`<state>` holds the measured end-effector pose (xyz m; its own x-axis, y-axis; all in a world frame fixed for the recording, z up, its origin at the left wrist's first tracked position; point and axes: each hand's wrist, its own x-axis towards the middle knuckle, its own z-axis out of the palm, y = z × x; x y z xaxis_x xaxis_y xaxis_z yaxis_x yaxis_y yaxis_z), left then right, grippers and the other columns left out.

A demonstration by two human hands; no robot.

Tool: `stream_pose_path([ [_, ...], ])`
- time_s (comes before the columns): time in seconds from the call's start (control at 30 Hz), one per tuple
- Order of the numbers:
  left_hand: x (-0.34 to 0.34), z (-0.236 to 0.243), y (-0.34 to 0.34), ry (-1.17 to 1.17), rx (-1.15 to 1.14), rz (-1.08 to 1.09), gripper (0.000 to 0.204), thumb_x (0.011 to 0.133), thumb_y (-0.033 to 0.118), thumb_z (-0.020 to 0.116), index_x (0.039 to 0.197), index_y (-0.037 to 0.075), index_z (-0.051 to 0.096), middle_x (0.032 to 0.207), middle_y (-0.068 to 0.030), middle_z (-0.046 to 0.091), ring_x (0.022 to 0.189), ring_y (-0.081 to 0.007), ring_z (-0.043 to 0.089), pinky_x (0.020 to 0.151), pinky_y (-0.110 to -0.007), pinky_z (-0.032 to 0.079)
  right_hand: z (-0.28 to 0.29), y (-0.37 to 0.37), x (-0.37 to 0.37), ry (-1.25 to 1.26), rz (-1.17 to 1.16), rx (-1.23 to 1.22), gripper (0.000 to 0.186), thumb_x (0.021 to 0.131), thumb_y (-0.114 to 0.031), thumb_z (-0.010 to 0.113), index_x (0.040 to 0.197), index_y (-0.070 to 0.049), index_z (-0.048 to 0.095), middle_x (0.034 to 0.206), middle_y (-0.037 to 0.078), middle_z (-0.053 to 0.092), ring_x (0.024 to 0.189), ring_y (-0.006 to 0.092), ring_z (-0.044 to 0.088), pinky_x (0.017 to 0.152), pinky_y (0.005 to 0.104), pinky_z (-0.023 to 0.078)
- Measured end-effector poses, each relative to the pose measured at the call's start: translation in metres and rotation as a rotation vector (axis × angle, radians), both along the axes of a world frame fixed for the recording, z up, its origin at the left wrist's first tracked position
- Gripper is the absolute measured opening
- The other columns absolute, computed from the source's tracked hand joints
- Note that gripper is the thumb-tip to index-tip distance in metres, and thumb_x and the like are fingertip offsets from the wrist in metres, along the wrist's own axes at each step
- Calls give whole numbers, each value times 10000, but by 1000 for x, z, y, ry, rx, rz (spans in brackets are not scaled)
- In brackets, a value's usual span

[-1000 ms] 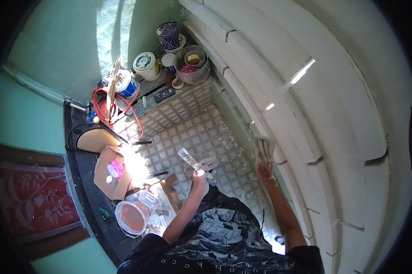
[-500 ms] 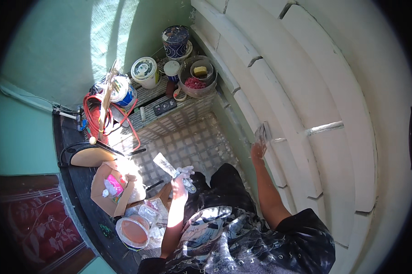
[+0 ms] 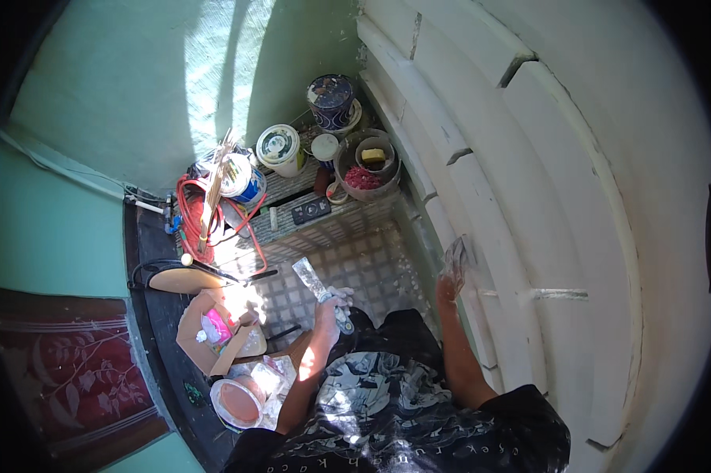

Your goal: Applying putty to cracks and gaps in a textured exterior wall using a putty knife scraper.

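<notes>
Head view: the left hand [image 3: 333, 307] grips a putty knife [image 3: 309, 276], blade angled up-left over the tiled floor [image 3: 377, 264]. Across, the right hand [image 3: 452, 272] is up at the white panelling [image 3: 560, 347]; can't tell whether it's holding anything. Lower left, a tub [image 3: 237, 402] sits near an open carton [image 3: 196, 335].

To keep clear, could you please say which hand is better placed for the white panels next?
Probably the right hand, as it is at the white panels; the left hand holds a scraper away from them.

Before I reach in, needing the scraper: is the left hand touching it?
Touching: the head view shows the left hand gripping the scraper by its handle.
</notes>
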<state>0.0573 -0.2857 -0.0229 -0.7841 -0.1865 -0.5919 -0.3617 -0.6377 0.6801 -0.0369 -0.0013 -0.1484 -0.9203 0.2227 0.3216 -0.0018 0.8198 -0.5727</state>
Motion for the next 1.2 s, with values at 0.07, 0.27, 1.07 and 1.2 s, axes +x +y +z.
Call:
stream_pose_path([
  [0.07, -14, -5, 4, 80, -34, -32, 90, 667, 21, 476, 743, 41, 521, 936, -153, 630, 673, -163, 556, 564, -263, 444, 22, 4, -7, 102, 28, 397, 513, 815, 13, 442, 1326, -14, 415, 1404, 144, 386, 1277, 341, 380, 1040, 529, 315],
  [0.27, -44, -11, 12, 10, 99, -54, 104, 649, 9, 477, 743, 26, 518, 912, -146, 600, 663, -171, 546, 551, -268, 438, 18, -11, -37, -44, -105, 304, 610, 797, 20, 445, 1393, -20, 319, 1412, 148, 369, 1244, 347, 407, 1028, 513, 327],
  [1.07, -203, 2, -131, 91, -158, -545, 59, 684, 25, 495, 722, 55, 529, 959, -116, 649, 688, -115, 536, 581, -242, 431, 49, -118, -159, 88, -177, 345, 564, 767, 38, 492, 1325, -19, 426, 1398, 158, 400, 1298, 335, 365, 1085, 420, 304],
  [1.2, -217, 3, -133, 115, -203, -629, 76, 671, 31, 493, 710, 45, 557, 960, -123, 653, 688, -116, 538, 575, -244, 431, 41, -104, -167, 238, -186, 463, 549, 777, 12, 494, 1322, -17, 436, 1397, 143, 409, 1299, 330, 367, 1092, 400, 297],
])
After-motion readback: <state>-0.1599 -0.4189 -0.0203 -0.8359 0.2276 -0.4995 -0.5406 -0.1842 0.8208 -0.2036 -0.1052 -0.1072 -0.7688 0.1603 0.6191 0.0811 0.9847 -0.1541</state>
